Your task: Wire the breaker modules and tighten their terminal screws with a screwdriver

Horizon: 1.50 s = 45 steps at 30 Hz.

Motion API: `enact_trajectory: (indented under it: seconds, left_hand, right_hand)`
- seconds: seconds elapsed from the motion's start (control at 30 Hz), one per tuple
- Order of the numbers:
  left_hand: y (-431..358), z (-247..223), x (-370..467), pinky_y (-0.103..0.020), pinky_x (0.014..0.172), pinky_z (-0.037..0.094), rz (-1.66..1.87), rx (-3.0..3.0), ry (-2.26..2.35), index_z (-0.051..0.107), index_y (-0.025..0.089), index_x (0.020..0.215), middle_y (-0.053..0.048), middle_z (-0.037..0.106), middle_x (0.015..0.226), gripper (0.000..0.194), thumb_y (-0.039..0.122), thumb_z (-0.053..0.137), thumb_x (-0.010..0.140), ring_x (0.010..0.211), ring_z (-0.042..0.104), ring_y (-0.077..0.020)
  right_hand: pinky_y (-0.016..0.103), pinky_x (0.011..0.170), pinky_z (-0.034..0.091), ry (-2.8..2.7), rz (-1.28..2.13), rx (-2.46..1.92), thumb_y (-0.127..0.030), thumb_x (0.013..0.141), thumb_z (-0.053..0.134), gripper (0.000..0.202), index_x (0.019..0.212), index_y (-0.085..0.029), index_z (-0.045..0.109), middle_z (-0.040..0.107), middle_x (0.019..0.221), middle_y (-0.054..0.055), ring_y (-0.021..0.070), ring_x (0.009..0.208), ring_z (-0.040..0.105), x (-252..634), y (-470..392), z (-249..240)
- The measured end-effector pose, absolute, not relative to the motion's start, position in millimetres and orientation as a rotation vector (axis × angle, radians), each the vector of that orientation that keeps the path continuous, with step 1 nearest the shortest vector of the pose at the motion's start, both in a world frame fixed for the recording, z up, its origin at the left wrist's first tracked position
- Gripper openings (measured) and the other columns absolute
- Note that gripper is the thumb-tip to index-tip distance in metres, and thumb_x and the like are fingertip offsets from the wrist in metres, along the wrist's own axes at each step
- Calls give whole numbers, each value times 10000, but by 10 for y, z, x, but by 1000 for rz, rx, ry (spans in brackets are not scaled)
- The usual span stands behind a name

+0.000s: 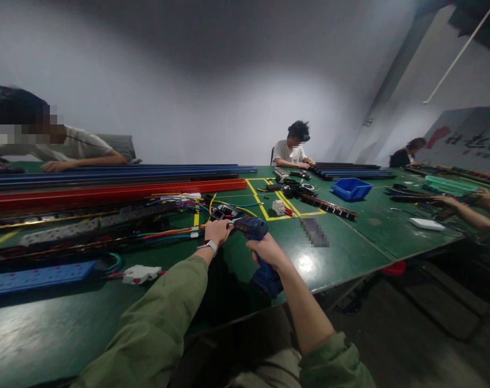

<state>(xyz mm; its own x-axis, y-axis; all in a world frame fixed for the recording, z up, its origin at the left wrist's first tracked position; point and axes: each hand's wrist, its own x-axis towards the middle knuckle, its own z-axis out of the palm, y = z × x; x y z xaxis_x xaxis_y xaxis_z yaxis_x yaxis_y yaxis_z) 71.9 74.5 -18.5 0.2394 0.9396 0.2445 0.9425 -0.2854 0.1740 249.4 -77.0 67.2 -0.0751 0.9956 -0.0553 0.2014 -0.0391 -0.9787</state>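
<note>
Squarely in the right hand (269,250), a blue power drill (253,226) is gripped above a green table (345,253), its nose pointing left.
Fingers of the left hand (217,231) meet at the drill's tip, their hold unclear, near colored wires (172,233); beyond sits a blue bin (352,189).

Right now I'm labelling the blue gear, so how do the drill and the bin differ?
The drill is held in the right hand, while the bin rests on the table. The drill is darker blue; the bin is brighter. The drill has a handle below its body; the bin is a wide, open-topped container. Both are blue.
</note>
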Motion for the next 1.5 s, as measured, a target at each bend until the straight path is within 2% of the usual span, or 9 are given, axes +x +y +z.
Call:
enact_trajectory:
  seconds: [0.3, 0.73, 0.9, 1.5]
  left_hand:
    - [764, -211, 714, -401, 878, 381, -471, -2470, -1862, 699, 294, 1153, -105, 747, 1077, 438, 509, 371, 958, 1044, 660, -295]
    - [764, -202, 715, -402, 885, 387, -450, -2474, -1864, 695, 286, 1155, -104, 747, 1086, 422, 494, 385, 958, 1058, 659, -294]
    - [745, -192, 717, -408, 877, 375, -453, -2484, -1872, 691, 279, 1134, -105, 745, 1083, 429, 504, 370, 959, 1044, 660, -296]
    - [725, -226, 728, -414, 895, 343, -383, -2480, -1774, 569, 154, 1166, -185, 686, 1083, 341, 374, 386, 981, 1033, 616, -306]
  right_hand:
    - [200, 369, 362, -1393, 1206, -1386, -144, 717, 571, 65, 750, -189, 539, 491, 467, -58, 114, 380, 487, 2500, -792, 703]
    - [204, 359, 365, -1405, 1196, -1358, -134, 714, 569, 130, 834, -186, 567, 501, 510, -64, 112, 373, 488, 2499, -783, 695]
    - [203, 367, 373, -1400, 1194, -1372, -127, 711, 566, 106, 802, -183, 563, 507, 509, -58, 109, 380, 493, 2493, -788, 706]
    - [199, 364, 376, -1408, 1220, -1376, -133, 716, 574, 83, 786, -178, 566, 488, 462, -57, 117, 374, 496, 2481, -752, 679]
